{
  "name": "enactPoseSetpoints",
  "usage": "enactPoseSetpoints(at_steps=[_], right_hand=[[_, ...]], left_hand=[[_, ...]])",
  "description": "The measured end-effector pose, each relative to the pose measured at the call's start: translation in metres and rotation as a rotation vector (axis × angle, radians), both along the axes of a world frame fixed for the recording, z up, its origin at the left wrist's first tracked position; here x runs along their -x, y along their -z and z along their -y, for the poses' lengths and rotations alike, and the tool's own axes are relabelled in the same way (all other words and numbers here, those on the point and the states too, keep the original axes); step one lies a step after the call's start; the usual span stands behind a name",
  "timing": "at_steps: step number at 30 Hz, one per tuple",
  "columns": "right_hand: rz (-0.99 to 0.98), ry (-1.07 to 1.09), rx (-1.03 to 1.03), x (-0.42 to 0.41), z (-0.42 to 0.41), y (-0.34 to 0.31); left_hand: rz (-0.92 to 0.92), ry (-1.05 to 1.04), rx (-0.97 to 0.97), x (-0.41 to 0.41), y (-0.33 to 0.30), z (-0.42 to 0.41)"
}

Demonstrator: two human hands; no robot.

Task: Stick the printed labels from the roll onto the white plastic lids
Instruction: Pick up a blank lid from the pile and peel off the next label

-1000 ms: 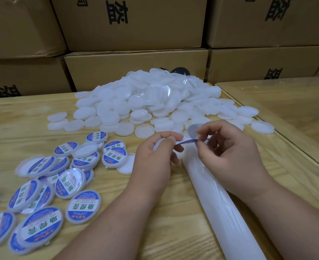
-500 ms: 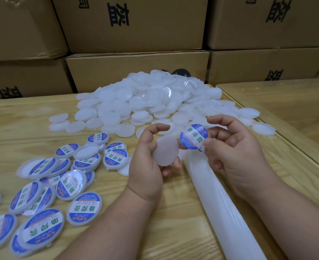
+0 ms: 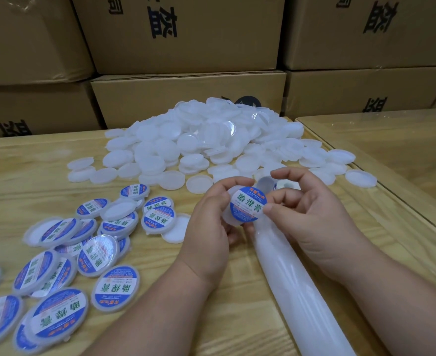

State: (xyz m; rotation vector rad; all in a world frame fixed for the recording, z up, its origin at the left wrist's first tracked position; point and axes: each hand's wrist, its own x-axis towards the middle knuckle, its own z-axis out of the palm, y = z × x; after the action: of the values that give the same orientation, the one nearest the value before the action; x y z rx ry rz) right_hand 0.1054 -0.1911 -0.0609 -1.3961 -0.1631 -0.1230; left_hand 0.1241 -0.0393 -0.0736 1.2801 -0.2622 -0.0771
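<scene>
Both hands are working above the table: left hand is gripping a white lid, right hand is pinching a blue-and-white label reading 助焊膏 against it, just over the label roll.

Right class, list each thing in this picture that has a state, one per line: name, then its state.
Held lid: gripped by the left hand, label partly over it.
Label: pinched at its edge by the right hand.
Plain lids: heaped, unlabelled.
Labelled lids: scattered flat, overlapping, labels on.
Backing strip: lying along the table, labels gone.
Cardboard boxes: stacked, closed.
</scene>
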Motion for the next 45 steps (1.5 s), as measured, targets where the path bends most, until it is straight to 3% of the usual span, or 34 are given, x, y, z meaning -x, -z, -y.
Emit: enactPoseSetpoints(at_steps=[6,28,45], right_hand=[[0.005,0.056,0.096,-0.004,0.0,0.005],[-0.007,0.092,0.114,-0.004,0.001,0.005],[0.021,0.194,0.088,-0.005,0.011,0.003]], left_hand=[[-0.006,0.01,0.063,0.004,-0.004,0.004],[0.106,-0.089,-0.159,0.0,0.008,0.007],[0.089,-0.155,-0.119,-0.004,0.007,0.002]])
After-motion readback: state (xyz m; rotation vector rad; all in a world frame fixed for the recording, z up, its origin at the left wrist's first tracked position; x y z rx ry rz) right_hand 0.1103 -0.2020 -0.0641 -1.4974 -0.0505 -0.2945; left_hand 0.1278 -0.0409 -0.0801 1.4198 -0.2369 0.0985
